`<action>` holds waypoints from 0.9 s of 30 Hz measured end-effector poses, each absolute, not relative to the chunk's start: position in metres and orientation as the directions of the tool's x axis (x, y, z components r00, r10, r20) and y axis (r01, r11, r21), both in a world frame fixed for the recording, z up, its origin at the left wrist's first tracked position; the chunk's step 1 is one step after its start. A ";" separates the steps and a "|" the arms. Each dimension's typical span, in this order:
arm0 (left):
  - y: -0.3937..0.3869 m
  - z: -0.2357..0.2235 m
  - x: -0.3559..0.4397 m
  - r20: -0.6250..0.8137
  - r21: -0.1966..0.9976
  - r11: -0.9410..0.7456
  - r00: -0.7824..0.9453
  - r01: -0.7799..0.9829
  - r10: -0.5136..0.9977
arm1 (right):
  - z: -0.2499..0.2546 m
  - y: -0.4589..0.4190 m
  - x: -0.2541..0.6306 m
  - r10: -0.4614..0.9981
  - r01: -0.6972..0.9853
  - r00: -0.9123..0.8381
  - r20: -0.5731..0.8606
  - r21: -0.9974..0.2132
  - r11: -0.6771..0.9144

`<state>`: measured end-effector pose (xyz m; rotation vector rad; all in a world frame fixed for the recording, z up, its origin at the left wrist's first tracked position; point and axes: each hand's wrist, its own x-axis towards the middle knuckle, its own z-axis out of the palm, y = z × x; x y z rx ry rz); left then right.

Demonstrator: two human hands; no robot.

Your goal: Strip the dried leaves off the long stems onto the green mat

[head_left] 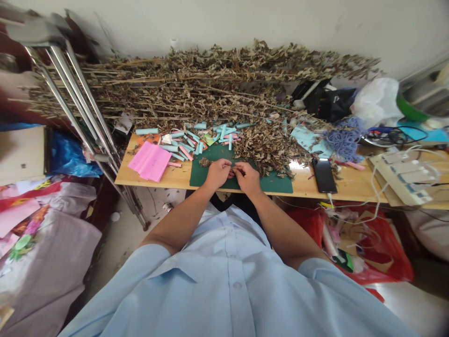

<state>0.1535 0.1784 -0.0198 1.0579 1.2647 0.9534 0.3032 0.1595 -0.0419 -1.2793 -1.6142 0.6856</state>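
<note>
Both the left hand (219,173) and right hand (248,178) curl inward over a green mat (279,184) by crinkled dry leaves (268,146), grip unclear.

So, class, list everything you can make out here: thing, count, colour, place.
Dried plants: many, brown, back
Leaf pile: one, brown, partly on mat
Leaf clump: one, brown, mat's left
Mat: one, green, table's front
Paper rolls: many, blue and pink, mostly behind mat
Folded paper: count unclear, pink, left of mat
Phone: one, black, right of mat
Cord tangle: one, bluish, behind phone
Table: one, brown, centre
Plastic bag: one, white, back right
Power strips: count unclear, white, right
Crutches: count unclear, silver, left
Red bag: one, red, below table
Shirt: one, light blue, worn
Left grip, right grip: one each, bare, over mat
</note>
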 end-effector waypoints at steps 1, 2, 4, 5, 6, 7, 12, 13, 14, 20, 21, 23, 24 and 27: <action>0.178 -0.019 0.153 -0.262 0.965 0.262 0.086 0.009 0.961 | -0.041 0.159 0.303 0.942 0.437 -0.030 0.335 -0.843 0.313; 0.178 -0.019 0.153 -0.266 0.964 0.267 0.089 0.000 0.960 | -0.041 0.159 0.303 0.937 0.448 -0.037 0.346 -0.833 0.325; 0.178 -0.019 0.154 -0.271 0.962 0.273 0.088 -0.017 0.959 | -0.041 0.158 0.304 0.928 0.466 -0.053 0.368 -0.813 0.349; 0.178 -0.020 0.154 -0.275 0.960 0.278 0.086 -0.023 0.958 | -0.042 0.159 0.305 0.925 0.470 -0.061 0.375 -0.807 0.358; 0.179 -0.020 0.154 -0.278 0.959 0.282 0.084 -0.027 0.957 | -0.042 0.159 0.305 0.923 0.468 -0.067 0.378 -0.806 0.363; 0.179 -0.021 0.154 -0.281 0.958 0.285 0.082 -0.030 0.956 | -0.043 0.159 0.305 0.924 0.459 -0.070 0.376 -0.810 0.365; 0.180 -0.023 0.154 -0.284 0.957 0.287 0.074 -0.032 0.956 | -0.044 0.161 0.305 0.947 0.392 -0.033 0.320 -0.867 0.307; 0.180 -0.023 0.154 -0.284 0.958 0.287 0.072 -0.028 0.956 | -0.044 0.161 0.304 0.950 0.385 -0.026 0.311 -0.874 0.297; 0.179 -0.022 0.154 -0.283 0.958 0.285 0.071 -0.021 0.956 | -0.044 0.160 0.304 0.951 0.383 -0.022 0.309 -0.876 0.293; 0.178 -0.020 0.153 -0.266 0.964 0.265 0.074 0.028 0.961 | -0.042 0.160 0.303 0.944 0.425 -0.001 0.329 -0.855 0.298; 0.178 -0.019 0.153 -0.267 0.964 0.266 0.075 0.026 0.961 | -0.043 0.160 0.304 0.949 0.416 0.016 0.314 -0.866 0.279; 0.179 -0.020 0.153 -0.276 0.961 0.276 0.074 0.015 0.958 | -0.046 0.162 0.304 0.961 0.375 0.050 0.273 -0.897 0.235; 0.179 -0.020 0.153 -0.281 0.960 0.281 0.072 0.012 0.957 | -0.047 0.163 0.304 0.965 0.353 0.061 0.254 -0.910 0.217; 0.180 -0.021 0.155 -0.292 0.956 0.292 0.071 0.015 0.954 | -0.049 0.163 0.304 0.970 0.327 0.061 0.234 -0.923 0.202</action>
